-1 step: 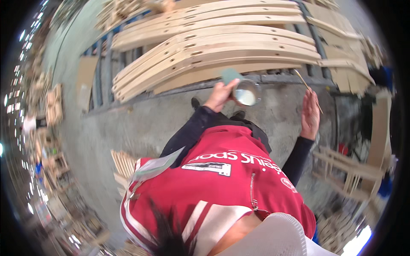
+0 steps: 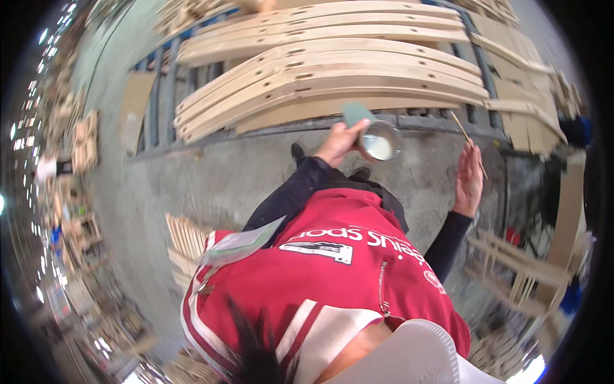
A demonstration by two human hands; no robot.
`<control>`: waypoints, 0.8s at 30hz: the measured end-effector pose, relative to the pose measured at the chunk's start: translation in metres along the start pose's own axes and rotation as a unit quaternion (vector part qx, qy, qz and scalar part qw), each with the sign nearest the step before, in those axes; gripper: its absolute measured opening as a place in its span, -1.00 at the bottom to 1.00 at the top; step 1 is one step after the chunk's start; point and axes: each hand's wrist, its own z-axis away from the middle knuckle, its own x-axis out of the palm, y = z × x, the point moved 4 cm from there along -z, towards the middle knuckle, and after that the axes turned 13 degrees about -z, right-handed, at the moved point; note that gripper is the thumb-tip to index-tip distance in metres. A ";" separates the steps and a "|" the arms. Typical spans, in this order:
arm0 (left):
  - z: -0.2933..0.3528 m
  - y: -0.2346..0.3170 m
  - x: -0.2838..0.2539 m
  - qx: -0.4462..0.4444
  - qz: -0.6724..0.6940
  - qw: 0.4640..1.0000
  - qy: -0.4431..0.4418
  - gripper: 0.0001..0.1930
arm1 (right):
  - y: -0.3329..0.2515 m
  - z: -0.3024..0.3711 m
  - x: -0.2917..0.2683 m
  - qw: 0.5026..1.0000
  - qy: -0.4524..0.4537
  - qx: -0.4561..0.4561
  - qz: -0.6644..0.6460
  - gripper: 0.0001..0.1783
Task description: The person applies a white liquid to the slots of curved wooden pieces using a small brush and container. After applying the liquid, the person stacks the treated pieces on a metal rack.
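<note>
One cup (image 2: pixel 381 142), one thin stick (image 2: pixel 460 126)

Red garment (image 2: pixel 332 275), worn on the torso: a large line of white lettering (image 2: pixel 377 240) is borne across the chest, seen inverted from the head camera and partly lost in the folds. A smaller white line (image 2: pixel 384 230) is set just beside it, too small to be read. A white rectangular patch (image 2: pixel 318 250) printed with a black panel is placed near the large lettering; its fine marks cannot be made out. A round emblem (image 2: pixel 434 280), outlined in white, is carried toward the right side. On the pale card (image 2: pixel 246 244) at the left side, any print is left illegible.
</note>
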 end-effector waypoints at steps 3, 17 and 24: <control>-0.007 -0.005 0.020 0.014 0.018 1.000 -0.005 -0.66 | -0.001 -0.015 -0.005 0.999 -0.009 0.028 -0.023 -0.69; -0.011 -0.006 0.025 0.004 0.030 0.998 0.046 -0.69 | 0.016 -0.056 0.020 0.995 -0.035 0.081 -0.042 -0.71; -0.038 0.018 0.044 0.033 0.022 0.999 0.018 -0.63 | -0.001 -0.065 0.039 0.997 -0.050 0.060 -0.026 -0.70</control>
